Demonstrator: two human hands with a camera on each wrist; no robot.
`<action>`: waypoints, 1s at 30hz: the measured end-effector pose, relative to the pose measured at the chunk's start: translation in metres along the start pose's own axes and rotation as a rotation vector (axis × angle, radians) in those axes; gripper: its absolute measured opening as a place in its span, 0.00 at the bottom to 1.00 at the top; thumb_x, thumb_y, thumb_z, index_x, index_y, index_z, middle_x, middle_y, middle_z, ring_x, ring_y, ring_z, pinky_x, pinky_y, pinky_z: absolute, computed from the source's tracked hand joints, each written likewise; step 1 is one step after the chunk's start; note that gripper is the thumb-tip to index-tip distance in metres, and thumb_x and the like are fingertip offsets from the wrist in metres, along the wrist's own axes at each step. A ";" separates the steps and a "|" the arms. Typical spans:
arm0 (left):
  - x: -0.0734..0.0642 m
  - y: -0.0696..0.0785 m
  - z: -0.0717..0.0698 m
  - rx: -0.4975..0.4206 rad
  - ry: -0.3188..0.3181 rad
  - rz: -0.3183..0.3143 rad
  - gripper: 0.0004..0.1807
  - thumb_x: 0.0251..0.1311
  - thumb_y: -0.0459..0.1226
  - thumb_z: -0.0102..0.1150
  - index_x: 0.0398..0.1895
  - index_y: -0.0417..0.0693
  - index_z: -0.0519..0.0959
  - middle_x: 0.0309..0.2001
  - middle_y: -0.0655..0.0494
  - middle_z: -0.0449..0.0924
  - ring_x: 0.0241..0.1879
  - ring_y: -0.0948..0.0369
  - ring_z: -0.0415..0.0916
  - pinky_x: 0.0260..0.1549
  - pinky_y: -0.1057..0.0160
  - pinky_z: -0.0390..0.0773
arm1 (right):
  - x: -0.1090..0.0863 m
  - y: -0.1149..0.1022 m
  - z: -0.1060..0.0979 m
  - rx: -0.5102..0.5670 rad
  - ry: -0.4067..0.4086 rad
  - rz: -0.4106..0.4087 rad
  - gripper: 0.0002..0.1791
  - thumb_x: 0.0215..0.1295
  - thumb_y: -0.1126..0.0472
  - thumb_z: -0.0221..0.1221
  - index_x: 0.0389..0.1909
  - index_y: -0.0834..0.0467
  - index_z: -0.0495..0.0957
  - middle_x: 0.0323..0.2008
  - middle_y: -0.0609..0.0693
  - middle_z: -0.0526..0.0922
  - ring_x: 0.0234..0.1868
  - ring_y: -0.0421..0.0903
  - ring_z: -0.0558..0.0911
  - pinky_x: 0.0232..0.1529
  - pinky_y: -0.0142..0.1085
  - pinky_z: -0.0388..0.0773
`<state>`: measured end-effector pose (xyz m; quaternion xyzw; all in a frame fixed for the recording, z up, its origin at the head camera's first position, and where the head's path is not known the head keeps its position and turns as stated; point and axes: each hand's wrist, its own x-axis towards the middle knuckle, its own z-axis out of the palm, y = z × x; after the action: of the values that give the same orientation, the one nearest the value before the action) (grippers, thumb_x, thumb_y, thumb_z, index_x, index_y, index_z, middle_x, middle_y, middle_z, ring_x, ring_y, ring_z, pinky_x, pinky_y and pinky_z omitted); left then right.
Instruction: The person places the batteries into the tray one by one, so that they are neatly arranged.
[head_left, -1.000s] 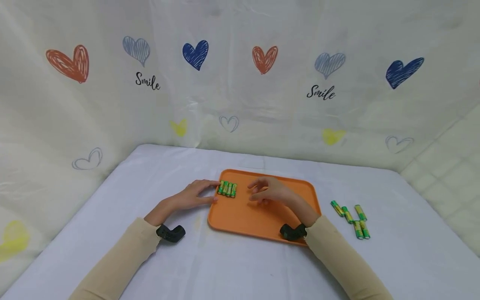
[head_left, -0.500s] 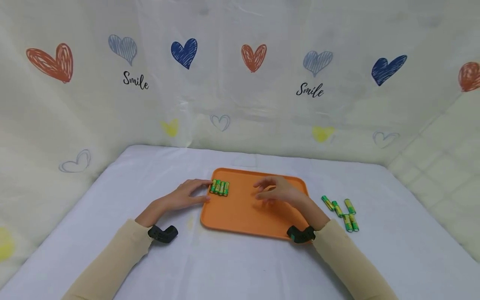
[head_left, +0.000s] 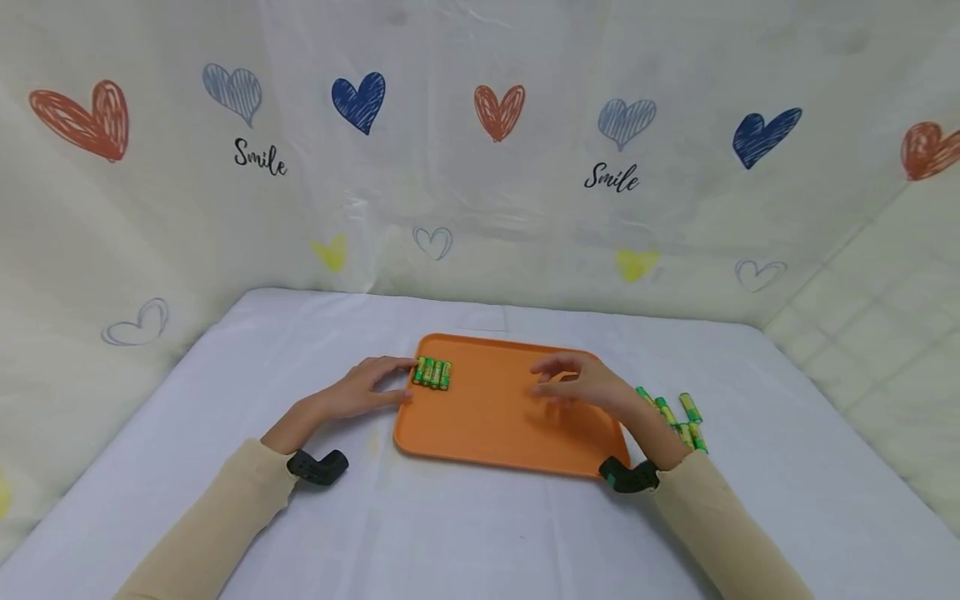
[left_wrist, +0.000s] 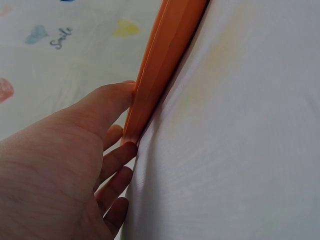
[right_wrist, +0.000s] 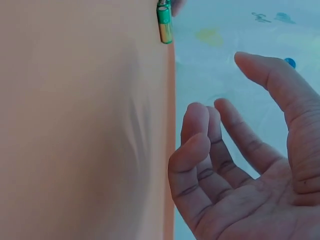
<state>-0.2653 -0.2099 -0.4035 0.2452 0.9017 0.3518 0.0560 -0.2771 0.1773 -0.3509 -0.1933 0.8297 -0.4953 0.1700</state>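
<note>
An orange tray [head_left: 480, 421] lies on the white-covered table. Side by side in its upper left corner sits a row of several green-and-yellow batteries [head_left: 432, 373]. My left hand [head_left: 356, 392] rests its thumb and fingertips against the tray's left rim; the left wrist view shows the thumb touching the orange edge [left_wrist: 155, 65]. Above the right half of the tray hovers my right hand [head_left: 585, 385], fingers loosely bent and thumb apart, with nothing between them. In the right wrist view a battery [right_wrist: 164, 24] shows at the tray's far end.
Several more batteries [head_left: 690, 407] lie loose on the tablecloth right of the tray, partly hidden behind my right wrist. Behind the table hangs a pale curtain [head_left: 525, 217] printed with hearts. Each wrist wears a black device [head_left: 318, 468].
My right hand has moved right over the tray, its wrist now partly covering the loose batteries. My left hand stays at the left rim. The head view has turned slightly right.
</note>
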 end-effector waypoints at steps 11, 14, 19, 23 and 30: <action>0.001 -0.001 -0.003 0.012 -0.003 0.024 0.35 0.64 0.52 0.60 0.71 0.50 0.65 0.70 0.49 0.64 0.70 0.46 0.54 0.67 0.40 0.52 | -0.020 0.018 -0.026 -0.030 -0.073 -0.082 0.25 0.64 0.60 0.64 0.58 0.67 0.73 0.54 0.64 0.75 0.44 0.54 0.82 0.41 0.37 0.78; 0.002 -0.001 -0.002 0.011 -0.004 0.033 0.35 0.65 0.52 0.60 0.71 0.49 0.65 0.70 0.47 0.65 0.70 0.45 0.54 0.67 0.40 0.52 | -0.026 0.022 -0.032 -0.047 -0.075 -0.095 0.24 0.64 0.61 0.64 0.58 0.67 0.73 0.55 0.65 0.74 0.44 0.50 0.81 0.41 0.36 0.78; 0.002 -0.003 -0.001 0.020 0.003 0.039 0.35 0.65 0.51 0.59 0.71 0.48 0.65 0.70 0.47 0.65 0.70 0.45 0.55 0.67 0.39 0.52 | -0.035 0.025 -0.041 -0.044 -0.085 -0.100 0.24 0.65 0.61 0.63 0.58 0.67 0.73 0.54 0.67 0.74 0.44 0.49 0.80 0.38 0.37 0.78; 0.002 -0.004 -0.001 0.028 0.016 0.044 0.34 0.65 0.51 0.59 0.71 0.48 0.66 0.69 0.47 0.66 0.70 0.45 0.55 0.67 0.39 0.51 | -0.042 0.027 -0.049 -0.071 -0.112 -0.124 0.23 0.65 0.62 0.62 0.58 0.68 0.72 0.56 0.67 0.74 0.47 0.50 0.79 0.44 0.37 0.80; 0.000 -0.002 -0.001 0.011 0.010 0.030 0.35 0.65 0.51 0.60 0.71 0.48 0.65 0.70 0.47 0.65 0.70 0.44 0.54 0.67 0.39 0.51 | -0.054 0.034 -0.066 -0.068 -0.094 -0.127 0.23 0.65 0.64 0.62 0.58 0.70 0.72 0.57 0.68 0.74 0.46 0.47 0.81 0.46 0.36 0.80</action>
<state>-0.2664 -0.2114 -0.4041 0.2571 0.9002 0.3486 0.0450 -0.2670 0.2681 -0.3463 -0.2740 0.8234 -0.4669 0.1702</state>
